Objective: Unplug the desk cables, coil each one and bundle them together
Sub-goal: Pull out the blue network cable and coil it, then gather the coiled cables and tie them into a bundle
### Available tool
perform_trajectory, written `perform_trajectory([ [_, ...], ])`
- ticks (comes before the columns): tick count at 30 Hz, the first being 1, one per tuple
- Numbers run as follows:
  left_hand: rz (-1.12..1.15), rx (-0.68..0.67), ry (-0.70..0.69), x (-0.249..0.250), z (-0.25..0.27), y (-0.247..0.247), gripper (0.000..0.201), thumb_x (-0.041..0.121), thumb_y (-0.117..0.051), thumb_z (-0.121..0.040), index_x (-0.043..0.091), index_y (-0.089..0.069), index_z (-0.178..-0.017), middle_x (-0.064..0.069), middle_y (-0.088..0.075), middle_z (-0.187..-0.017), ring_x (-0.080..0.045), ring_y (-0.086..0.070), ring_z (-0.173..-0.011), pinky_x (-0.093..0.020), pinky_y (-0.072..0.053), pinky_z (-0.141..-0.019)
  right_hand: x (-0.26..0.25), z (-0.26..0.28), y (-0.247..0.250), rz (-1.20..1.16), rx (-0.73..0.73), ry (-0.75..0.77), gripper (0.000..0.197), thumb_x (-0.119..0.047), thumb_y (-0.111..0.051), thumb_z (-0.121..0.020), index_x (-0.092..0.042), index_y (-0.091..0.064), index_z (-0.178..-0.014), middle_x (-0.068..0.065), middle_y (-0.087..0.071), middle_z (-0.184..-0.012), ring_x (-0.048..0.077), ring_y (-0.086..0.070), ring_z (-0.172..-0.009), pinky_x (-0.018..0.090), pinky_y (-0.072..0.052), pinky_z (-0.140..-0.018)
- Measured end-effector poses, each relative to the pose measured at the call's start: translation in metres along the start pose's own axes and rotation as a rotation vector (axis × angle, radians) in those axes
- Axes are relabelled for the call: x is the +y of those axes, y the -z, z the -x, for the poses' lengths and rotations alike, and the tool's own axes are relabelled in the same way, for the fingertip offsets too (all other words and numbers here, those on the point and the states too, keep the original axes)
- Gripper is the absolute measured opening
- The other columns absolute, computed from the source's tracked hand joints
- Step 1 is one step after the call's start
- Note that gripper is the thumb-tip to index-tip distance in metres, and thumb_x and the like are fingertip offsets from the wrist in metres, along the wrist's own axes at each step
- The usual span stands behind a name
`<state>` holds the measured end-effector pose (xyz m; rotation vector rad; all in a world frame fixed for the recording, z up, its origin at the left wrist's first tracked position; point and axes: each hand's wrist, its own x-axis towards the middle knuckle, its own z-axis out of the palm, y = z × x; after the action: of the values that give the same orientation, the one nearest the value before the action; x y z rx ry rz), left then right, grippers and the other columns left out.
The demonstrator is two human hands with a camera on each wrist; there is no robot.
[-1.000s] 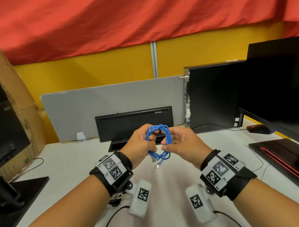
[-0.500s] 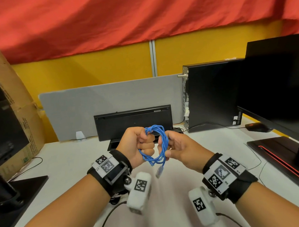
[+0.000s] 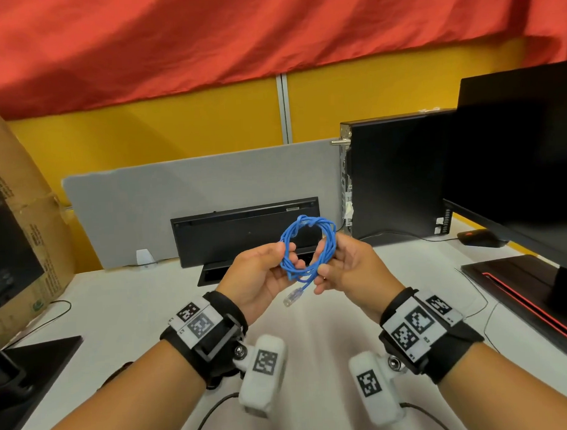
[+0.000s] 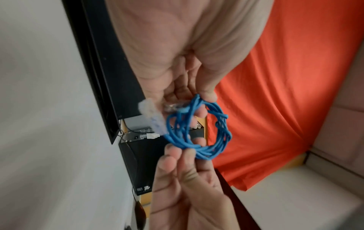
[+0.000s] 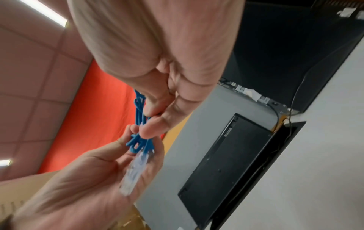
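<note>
Blue cable coil (image 3: 309, 246) now higher, rounder

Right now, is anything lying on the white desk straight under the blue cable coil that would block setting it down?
Nothing visible does. Both the left hand and the right hand hold the coiled blue ethernet cable above a bare stretch of the white desk. The black keyboard stands on edge farther back, behind the coil.
</note>
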<state>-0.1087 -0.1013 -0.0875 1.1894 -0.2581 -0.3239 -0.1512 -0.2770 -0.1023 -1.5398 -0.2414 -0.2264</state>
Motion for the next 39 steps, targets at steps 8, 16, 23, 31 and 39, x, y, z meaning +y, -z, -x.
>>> perform_trajectory([
  [8, -0.209, 0.062, -0.117, -0.005, 0.001, -0.014, 0.016, 0.012, -0.056, -0.095, 0.001, -0.068, -0.098, -0.004, -0.064, -0.076, -0.018, -0.063, -0.075, -0.036, -0.051, -0.083, -0.009, 0.007, 0.023, 0.420, -0.113, -0.155, 0.027, -0.005, -0.070, -0.085, -0.009, -0.063, -0.111, 0.010, -0.067, -0.092, 0.021, -0.066, -0.069, 0.034, -0.059, -0.064],
  [16, -0.267, 0.010, -0.031, -0.031, -0.002, -0.027, 0.015, 0.016, -0.059, -0.094, 0.005, -0.070, -0.094, -0.003, -0.062, -0.074, -0.017, -0.061, -0.066, -0.032, -0.048, -0.067, -0.035, 0.012, 0.122, 1.230, -0.065, -0.596, 0.026, -0.030, -0.062, -0.091, -0.005, -0.071, -0.090, 0.007, -0.074, -0.084, 0.021, -0.072, -0.075, 0.036, -0.060, -0.079],
  [23, -0.351, -0.009, -0.005, -0.037, -0.002, -0.050, 0.019, 0.018, -0.059, -0.095, 0.003, -0.067, -0.102, -0.004, -0.060, -0.075, -0.018, -0.059, -0.069, -0.033, -0.049, -0.067, -0.004, 0.024, 0.192, 1.523, -0.005, -0.880, 0.030, -0.040, -0.075, -0.073, -0.015, -0.069, -0.056, -0.005, -0.068, -0.050, 0.011, -0.062, -0.043, 0.023, -0.051, -0.054],
  [31, -0.362, -0.002, 0.010, -0.042, -0.006, -0.071, 0.022, 0.017, -0.058, -0.095, 0.000, -0.065, -0.108, -0.006, -0.060, -0.077, -0.018, -0.059, -0.069, -0.030, -0.050, -0.065, 0.056, 0.015, 0.218, 1.528, 0.013, -0.940, 0.048, -0.056, -0.079, -0.053, -0.012, -0.063, -0.048, -0.003, -0.064, -0.055, 0.017, -0.065, -0.056, 0.027, -0.055, -0.059],
  [39, -0.365, 0.021, 0.028, -0.044, -0.010, -0.081, 0.025, 0.018, -0.059, -0.094, 0.000, -0.064, -0.110, -0.006, -0.060, -0.077, -0.018, -0.060, -0.068, -0.030, -0.051, -0.066, 0.061, 0.004, 0.220, 1.431, 0.217, -0.804, 0.064, -0.047, -0.082, -0.065, -0.015, -0.063, -0.118, 0.000, -0.064, -0.088, 0.023, -0.060, -0.072, 0.029, -0.047, -0.062],
])
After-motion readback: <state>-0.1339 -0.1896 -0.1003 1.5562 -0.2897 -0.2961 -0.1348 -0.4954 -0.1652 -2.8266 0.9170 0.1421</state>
